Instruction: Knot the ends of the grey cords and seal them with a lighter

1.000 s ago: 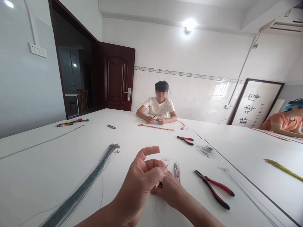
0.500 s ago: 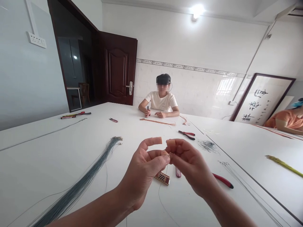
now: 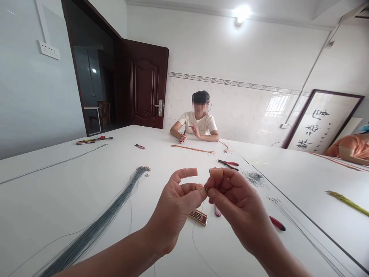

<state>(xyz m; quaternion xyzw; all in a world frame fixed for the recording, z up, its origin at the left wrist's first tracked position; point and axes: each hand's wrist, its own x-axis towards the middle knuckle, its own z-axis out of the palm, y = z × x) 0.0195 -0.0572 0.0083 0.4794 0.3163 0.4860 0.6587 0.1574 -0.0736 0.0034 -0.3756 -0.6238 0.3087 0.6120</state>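
My left hand (image 3: 180, 196) is closed in a pinch, thumb against index finger, over the middle of the table. A thin grey cord (image 3: 193, 239) runs down from beneath it onto the white table. My right hand (image 3: 235, 198) pinches at the same spot, its fingertips almost touching the left ones. Between them shows a tiny gold-coloured piece (image 3: 206, 189), too small to make out well. Tape-like tan bands cover fingertips on both hands. Below my hands lies a small dark red and gold box (image 3: 198, 217), partly hidden, with a pink tool (image 3: 217, 211) beside it.
A long bundle of grey-blue cords (image 3: 115, 209) lies at left. To the right are pliers (image 3: 229, 164), a red handle (image 3: 277, 223), a cord tangle (image 3: 255, 177) and a yellow-green bundle (image 3: 350, 202). Another person (image 3: 198, 123) sits opposite, behind an orange cord bundle (image 3: 193, 148).
My right hand has shifted slightly right, and a little more of the gold-coloured piece shows between the fingertips. The person opposite has raised one hand.
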